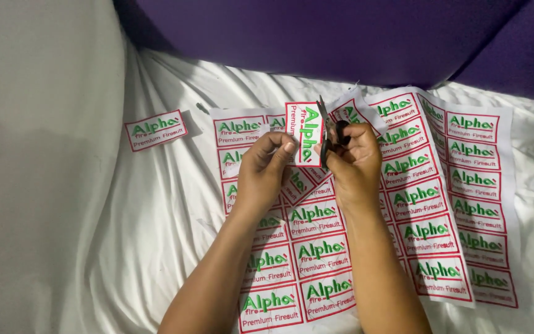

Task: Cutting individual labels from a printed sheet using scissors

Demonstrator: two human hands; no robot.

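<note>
Upper left of frame: one cut-out label (156, 130) lies alone on the white bedsheet (63, 185), well apart from the rest. At centre, left hand (266, 167) pinches a single red-bordered label (305, 133) upright while right hand (355, 158), closed on black scissors (329, 139), trims its right edge; looks like mid-trim, blades need to track the red border. Right of frame: uncut label sheets (465, 198) overlap, purple wall (341, 37) behind; free sheet left.

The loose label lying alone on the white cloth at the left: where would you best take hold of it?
By its right short edge, coming from the right: the cut label lies flat and slightly tilted on the white cloth, apart from the printed sheet, so nothing blocks a pinch there.
</note>
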